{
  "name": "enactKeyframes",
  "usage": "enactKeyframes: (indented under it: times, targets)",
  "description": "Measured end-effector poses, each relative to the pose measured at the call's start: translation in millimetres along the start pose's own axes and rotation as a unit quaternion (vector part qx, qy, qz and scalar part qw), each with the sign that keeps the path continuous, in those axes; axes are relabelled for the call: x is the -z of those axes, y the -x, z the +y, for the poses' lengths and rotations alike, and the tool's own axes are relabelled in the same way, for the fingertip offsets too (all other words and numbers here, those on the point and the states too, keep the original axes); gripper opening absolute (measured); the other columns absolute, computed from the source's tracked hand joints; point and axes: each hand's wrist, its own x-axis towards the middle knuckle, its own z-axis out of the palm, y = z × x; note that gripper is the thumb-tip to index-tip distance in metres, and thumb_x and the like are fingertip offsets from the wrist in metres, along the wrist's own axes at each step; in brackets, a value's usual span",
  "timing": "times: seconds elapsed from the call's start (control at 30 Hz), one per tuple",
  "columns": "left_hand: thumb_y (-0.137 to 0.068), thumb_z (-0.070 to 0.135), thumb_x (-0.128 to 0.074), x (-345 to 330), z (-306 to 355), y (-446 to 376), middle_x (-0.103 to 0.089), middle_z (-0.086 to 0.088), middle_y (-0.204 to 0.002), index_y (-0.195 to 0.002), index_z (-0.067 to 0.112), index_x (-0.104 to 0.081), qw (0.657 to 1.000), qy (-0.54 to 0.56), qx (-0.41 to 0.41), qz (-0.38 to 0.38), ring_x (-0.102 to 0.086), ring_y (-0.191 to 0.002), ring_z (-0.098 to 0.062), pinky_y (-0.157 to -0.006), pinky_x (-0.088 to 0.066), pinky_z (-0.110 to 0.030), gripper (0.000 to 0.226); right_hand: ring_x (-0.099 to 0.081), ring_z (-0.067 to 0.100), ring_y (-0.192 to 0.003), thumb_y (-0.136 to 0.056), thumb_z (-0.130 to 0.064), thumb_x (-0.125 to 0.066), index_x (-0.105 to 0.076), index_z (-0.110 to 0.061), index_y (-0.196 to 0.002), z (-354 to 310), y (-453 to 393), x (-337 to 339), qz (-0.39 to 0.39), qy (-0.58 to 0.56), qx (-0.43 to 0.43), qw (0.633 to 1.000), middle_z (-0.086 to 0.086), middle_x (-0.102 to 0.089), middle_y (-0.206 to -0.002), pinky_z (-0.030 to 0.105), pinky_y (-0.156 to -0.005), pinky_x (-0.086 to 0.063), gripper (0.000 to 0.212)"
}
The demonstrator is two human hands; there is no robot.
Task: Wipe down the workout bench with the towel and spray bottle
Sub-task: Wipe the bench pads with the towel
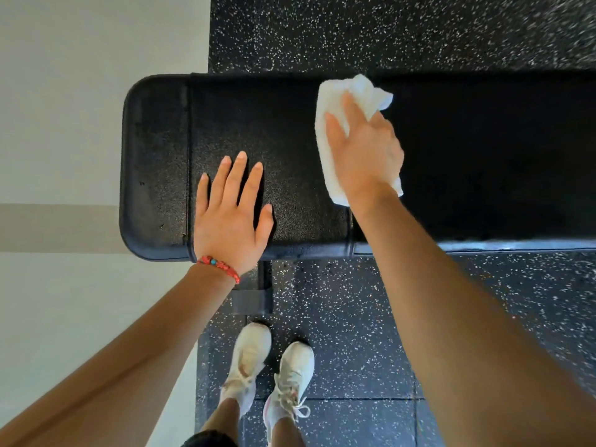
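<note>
Her right hand (364, 150) presses the towel (338, 130) flat on the bench (290, 124); left hand (230, 214) lies open. Loose folds may bunch and skip spots.

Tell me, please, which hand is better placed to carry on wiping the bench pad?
The right hand. It already presses the white towel onto the bench, its fingers spread over the cloth. The left hand lies flat and bare on the pad, holding nothing, seemingly bracing.
</note>
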Motion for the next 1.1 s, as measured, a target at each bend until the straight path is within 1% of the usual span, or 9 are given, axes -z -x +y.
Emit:
enactKeyframes:
  times: [0.07, 0.17, 0.23, 0.37, 0.5, 0.57, 0.63, 0.8, 1.1]
  targets:
    - [-0.092, 0.034, -0.034, 0, 0, 0, -0.035, -0.014, -0.147, -0.139, 0.01, -0.041, 1.0, 0.007, 0.003, -0.002, -0.028, -0.137, -0.031, -0.111, -0.019, -0.051, 0.054, -0.054, 0.032, -0.094, -0.095, -0.048, -0.033, -0.039, -0.026, -0.137, 9, 26, -6, 0.009, 0.027, -0.001, 1.0, 0.018, -0.056, -0.105, 0.037, -0.074, -0.044, 0.047]
    - [-0.092, 0.034, -0.035, 1, 0, -1, -0.037, -0.014, -0.147, -0.138, 0.01, -0.042, 1.0, 0.005, 0.005, -0.001, -0.029, -0.137, -0.031, -0.11, -0.019, -0.051, 0.053, -0.055, 0.028, -0.053, -0.084, -0.046, -0.044, -0.066, -0.021, -0.111, 27, 78, -15, 0.101, 0.057, 0.016, 0.993, 0.013, -0.058, -0.065, 0.025, -0.045, -0.044, 0.042]
    - [-0.091, 0.034, -0.035, 1, 0, -2, -0.038, -0.014, -0.146, -0.138, 0.01, -0.043, 1.0, 0.009, 0.007, 0.005, -0.03, -0.136, -0.031, -0.11, -0.019, -0.051, 0.053, -0.052, 0.025, -0.045, -0.082, -0.044, -0.046, -0.07, -0.019, -0.102, 38, 88, -18, 0.122, 0.056, 0.037, 0.99, 0.01, -0.054, -0.056, 0.021, -0.04, -0.041, 0.04]
    - [-0.086, 0.032, -0.041, 4, 8, -7, -0.045, -0.015, -0.141, -0.131, 0.01, -0.05, 0.998, 0.036, 0.035, 0.027, -0.035, -0.132, -0.033, -0.108, -0.021, -0.052, 0.051, -0.053, 0.027, -0.043, -0.082, -0.045, -0.044, -0.071, -0.018, -0.1, 36, 52, -12, 0.147, 0.064, 0.033, 0.986, 0.014, -0.055, -0.057, 0.024, -0.038, -0.041, 0.042]
    - [-0.087, 0.033, -0.042, 3, 32, -31, -0.043, -0.015, -0.142, -0.132, 0.009, -0.049, 0.999, 0.047, 0.006, 0.026, -0.034, -0.133, -0.033, -0.109, -0.018, -0.052, 0.052, -0.055, 0.035, -0.097, -0.095, -0.047, -0.035, -0.043, -0.024, -0.135, 27, -20, 12, 0.045, 0.03, -0.05, 0.997, 0.022, -0.057, -0.107, 0.039, -0.075, -0.045, 0.047]
    - [-0.087, 0.034, -0.04, 0, 47, -51, -0.041, -0.015, -0.144, -0.134, 0.009, -0.048, 0.998, 0.058, -0.022, 0.018, -0.033, -0.134, -0.033, -0.11, -0.019, -0.053, 0.054, -0.05, 0.034, -0.105, -0.096, -0.048, -0.031, -0.034, -0.027, -0.139, 30, -37, 14, 0.034, 0.015, -0.055, 0.998, 0.019, -0.054, -0.115, 0.039, -0.08, -0.042, 0.048]
    - [-0.088, 0.035, -0.038, -5, 61, -63, -0.039, -0.015, -0.145, -0.135, 0.008, -0.046, 0.998, 0.063, -0.031, 0.004, -0.032, -0.135, -0.033, -0.11, -0.019, -0.054, 0.055, -0.053, 0.035, -0.099, -0.095, -0.049, -0.033, -0.037, -0.027, -0.138, 31, -28, 11, 0.04, 0.025, -0.045, 0.998, 0.019, -0.056, -0.108, 0.039, -0.075, -0.043, 0.048]
    - [-0.09, 0.036, -0.035, -11, 68, -65, -0.034, -0.014, -0.148, -0.139, 0.009, -0.04, 0.998, 0.038, -0.037, -0.019, -0.026, -0.138, -0.032, -0.111, -0.015, -0.054, 0.056, -0.053, 0.027, -0.051, -0.086, -0.045, -0.048, -0.064, -0.022, -0.112, 67, 49, -6, 0.125, 0.083, -0.028, 0.988, 0.012, -0.057, -0.063, 0.027, -0.04, -0.042, 0.038]
    - [-0.089, 0.034, -0.038, -11, 73, -65, -0.037, -0.016, -0.146, -0.137, 0.007, -0.041, 0.999, 0.023, -0.033, -0.003, -0.028, -0.136, -0.034, -0.111, -0.017, -0.056, 0.055, -0.052, 0.025, -0.044, -0.081, -0.047, -0.044, -0.071, -0.023, -0.099, 71, 7, 2, 0.134, 0.085, -0.025, 0.987, 0.01, -0.054, -0.055, 0.02, -0.037, -0.036, 0.04]
